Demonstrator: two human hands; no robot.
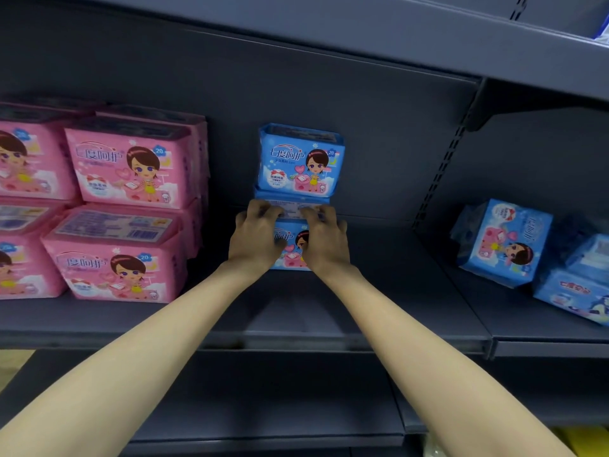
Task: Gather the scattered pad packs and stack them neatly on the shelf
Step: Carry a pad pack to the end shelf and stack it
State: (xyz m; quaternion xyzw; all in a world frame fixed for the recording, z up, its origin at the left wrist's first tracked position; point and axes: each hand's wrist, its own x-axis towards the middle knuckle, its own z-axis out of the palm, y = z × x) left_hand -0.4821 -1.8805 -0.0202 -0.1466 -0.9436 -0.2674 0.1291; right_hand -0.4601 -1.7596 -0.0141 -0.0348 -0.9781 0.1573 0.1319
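Two blue pad packs stand stacked at the middle of the grey shelf. The upper blue pack sits upright on the lower blue pack. My left hand and my right hand both grip the lower pack from the front, fingers curled over its top edge, under the upper pack. On the right shelf section several more blue packs lie scattered; one tilted blue pack leans sideways and another blue pack lies flat at the edge of view.
Pink pad packs are stacked two high at the left of the shelf. A slotted upright divides the shelf sections. Another shelf board hangs above, and a lower shelf lies beneath my arms.
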